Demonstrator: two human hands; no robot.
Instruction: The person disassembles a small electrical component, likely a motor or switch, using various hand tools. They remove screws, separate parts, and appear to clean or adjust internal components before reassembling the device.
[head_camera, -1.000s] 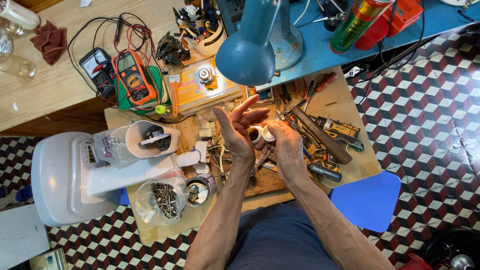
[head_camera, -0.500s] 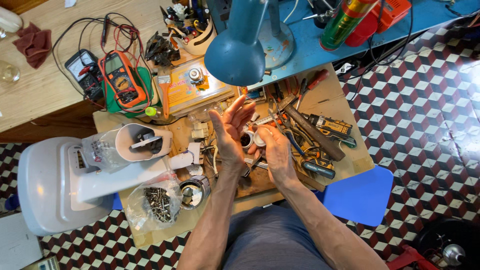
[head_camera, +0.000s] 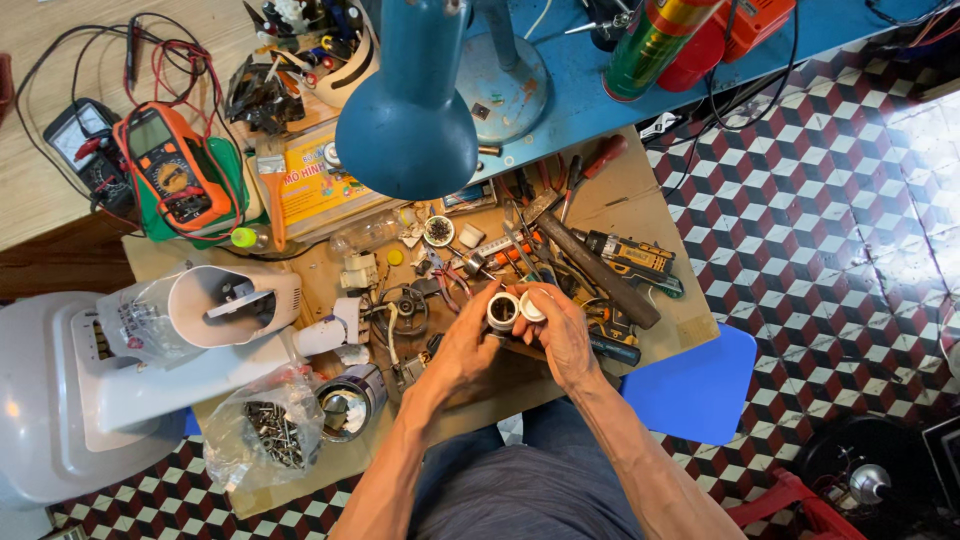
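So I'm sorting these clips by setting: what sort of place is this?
Probably a small repair bench for electrical appliances. An orange multimeter with leads lies at the back, pliers and screwdrivers crowd the board, and a bag of screws sits beside opened appliance parts. Both hands, left hand and right hand, hold a small white cylindrical part.

Up left of you lie an orange multimeter (head_camera: 172, 172) with a grey screen, a yellow printed box (head_camera: 318, 185), and nearer, a clear bag of screws (head_camera: 262, 428).

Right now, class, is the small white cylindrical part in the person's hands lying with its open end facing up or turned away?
Facing up: the small white cylindrical part shows its dark hollow.
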